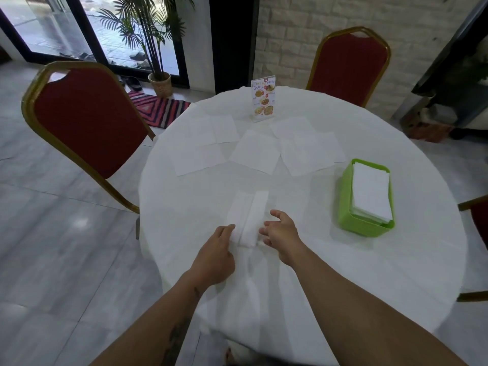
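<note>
Folded napkin (248, 217) on table (343, 273) near front, spread napkins (254, 151) behind, menu stand (263, 99) farthest, box (344, 202) right.

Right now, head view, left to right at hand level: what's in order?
red chair → left hand → folded napkin → right hand → green basket with its napkin stack

A round worktop (369, 273) under white cloth stands on a pale grey tiled floor (66, 233). A red chair (87, 120) with a gold frame stands at its left, and another chair (348, 67) stands at its far side. Behind are a white brick wall (317, 27), daylit glass doors (52, 22), a potted palm (159, 84) and a striped mat (161, 109).
</note>
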Demonstrator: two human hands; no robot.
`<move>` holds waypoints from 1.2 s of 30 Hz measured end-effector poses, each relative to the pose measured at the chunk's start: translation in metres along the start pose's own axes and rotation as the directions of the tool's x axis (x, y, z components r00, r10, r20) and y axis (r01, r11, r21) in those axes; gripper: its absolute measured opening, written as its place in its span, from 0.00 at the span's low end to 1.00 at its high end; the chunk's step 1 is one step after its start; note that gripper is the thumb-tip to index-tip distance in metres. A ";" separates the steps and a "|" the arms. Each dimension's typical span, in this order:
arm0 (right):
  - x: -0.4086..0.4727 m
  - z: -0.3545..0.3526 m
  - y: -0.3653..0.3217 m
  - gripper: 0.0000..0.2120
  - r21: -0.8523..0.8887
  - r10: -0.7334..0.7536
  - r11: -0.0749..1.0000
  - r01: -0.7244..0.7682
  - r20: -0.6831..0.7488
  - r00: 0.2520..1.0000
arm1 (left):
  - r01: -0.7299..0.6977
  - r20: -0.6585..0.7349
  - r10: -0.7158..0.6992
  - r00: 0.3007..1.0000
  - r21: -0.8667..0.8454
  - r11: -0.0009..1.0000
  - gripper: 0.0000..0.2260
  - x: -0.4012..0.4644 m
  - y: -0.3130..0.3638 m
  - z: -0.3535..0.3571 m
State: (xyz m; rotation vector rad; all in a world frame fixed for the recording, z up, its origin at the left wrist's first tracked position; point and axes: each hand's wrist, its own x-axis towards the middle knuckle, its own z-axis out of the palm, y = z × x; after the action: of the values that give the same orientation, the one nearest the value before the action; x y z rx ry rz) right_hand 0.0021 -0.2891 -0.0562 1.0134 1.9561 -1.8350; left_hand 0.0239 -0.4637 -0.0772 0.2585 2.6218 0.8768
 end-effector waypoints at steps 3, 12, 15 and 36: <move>0.000 -0.001 0.004 0.26 -0.048 -0.011 0.999 0.010 -0.010 1.000 | 0.002 -0.006 -0.003 1.000 -0.015 1.000 0.30 0.000 0.001 0.000; -0.014 0.005 0.007 0.26 -0.390 -0.071 0.917 0.085 0.050 0.996 | 0.019 -0.126 -0.031 0.992 -0.102 0.995 0.31 -0.002 -0.006 -0.001; -0.014 0.007 0.008 0.27 -0.396 -0.056 0.915 0.075 0.059 0.997 | 0.039 -0.101 -0.038 0.994 0.007 0.999 0.32 -0.001 -0.012 0.001; 0.006 0.023 0.002 0.05 0.069 0.103 0.992 -0.105 0.039 0.994 | -0.040 0.026 0.034 0.999 0.252 0.967 0.30 -0.004 -0.017 0.006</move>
State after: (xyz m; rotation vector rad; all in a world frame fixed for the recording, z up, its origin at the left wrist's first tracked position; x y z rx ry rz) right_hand -0.0075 -0.3095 -0.0650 1.0755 1.7940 -1.8644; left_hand 0.0294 -0.4753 -0.0910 0.3822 2.7142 0.5453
